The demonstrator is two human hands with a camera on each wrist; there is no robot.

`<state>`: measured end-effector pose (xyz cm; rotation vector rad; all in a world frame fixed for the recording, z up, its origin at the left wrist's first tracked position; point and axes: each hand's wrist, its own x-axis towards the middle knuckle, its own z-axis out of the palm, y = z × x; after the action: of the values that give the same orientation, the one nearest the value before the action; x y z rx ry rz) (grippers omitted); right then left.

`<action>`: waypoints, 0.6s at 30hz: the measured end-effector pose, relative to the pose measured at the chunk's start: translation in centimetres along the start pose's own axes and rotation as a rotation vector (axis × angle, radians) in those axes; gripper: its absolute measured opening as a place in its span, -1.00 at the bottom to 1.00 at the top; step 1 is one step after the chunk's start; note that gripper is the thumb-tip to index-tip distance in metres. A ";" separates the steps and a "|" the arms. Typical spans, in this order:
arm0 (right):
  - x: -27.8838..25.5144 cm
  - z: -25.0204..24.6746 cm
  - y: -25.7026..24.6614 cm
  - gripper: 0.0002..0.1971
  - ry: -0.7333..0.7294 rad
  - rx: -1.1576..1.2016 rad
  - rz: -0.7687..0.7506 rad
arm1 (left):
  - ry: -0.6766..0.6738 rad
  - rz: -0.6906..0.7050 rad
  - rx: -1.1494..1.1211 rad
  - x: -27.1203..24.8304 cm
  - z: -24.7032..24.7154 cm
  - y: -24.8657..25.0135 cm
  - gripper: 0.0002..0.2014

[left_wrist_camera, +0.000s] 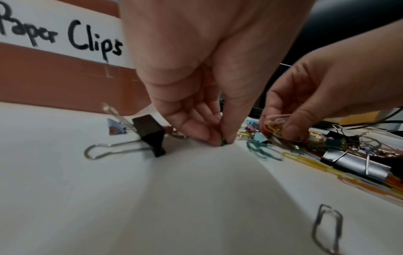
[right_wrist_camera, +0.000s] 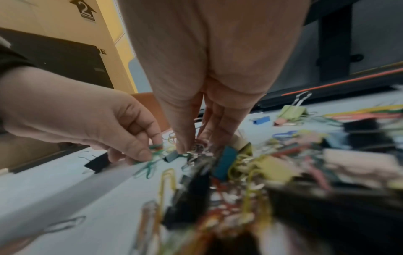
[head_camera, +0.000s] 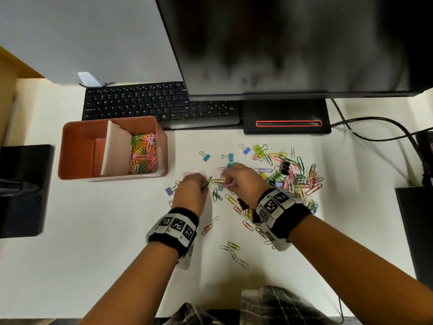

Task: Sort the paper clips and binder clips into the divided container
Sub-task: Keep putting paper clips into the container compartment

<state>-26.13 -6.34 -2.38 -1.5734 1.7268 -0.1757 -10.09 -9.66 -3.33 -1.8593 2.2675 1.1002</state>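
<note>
My left hand (head_camera: 204,186) pinches a green paper clip (head_camera: 208,182) against the white desk; in the left wrist view thumb and forefinger meet on this clip (left_wrist_camera: 223,143). Just to the right, my right hand (head_camera: 226,181) holds a small bunch of pink and yellow paper clips (left_wrist_camera: 274,124) in curled fingers. The orange divided container (head_camera: 161,146) stands to the left, a white divider (head_camera: 117,148) down its middle. Its right compartment holds many coloured paper clips (head_camera: 143,153), and a label (left_wrist_camera: 65,38) reads "Paper Clips". A mixed pile of clips (head_camera: 295,181) lies right of my hands.
Loose binder clips (head_camera: 206,157) and paper clips (head_camera: 234,250) are scattered around both hands. A black binder clip (left_wrist_camera: 150,134) lies beside my left fingers. A keyboard (head_camera: 140,102), monitor stand (head_camera: 285,123) and cables (head_camera: 375,127) sit behind.
</note>
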 end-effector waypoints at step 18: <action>2.4 0.1 -1.3 -0.79 0.029 -0.035 -0.019 | -0.215 0.432 0.116 -1.6 0.7 -1.9 -0.73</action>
<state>-24.86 -8.77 -2.73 -1.6206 1.7462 -0.1797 -8.29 -8.06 -4.14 -1.1731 2.5986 1.1125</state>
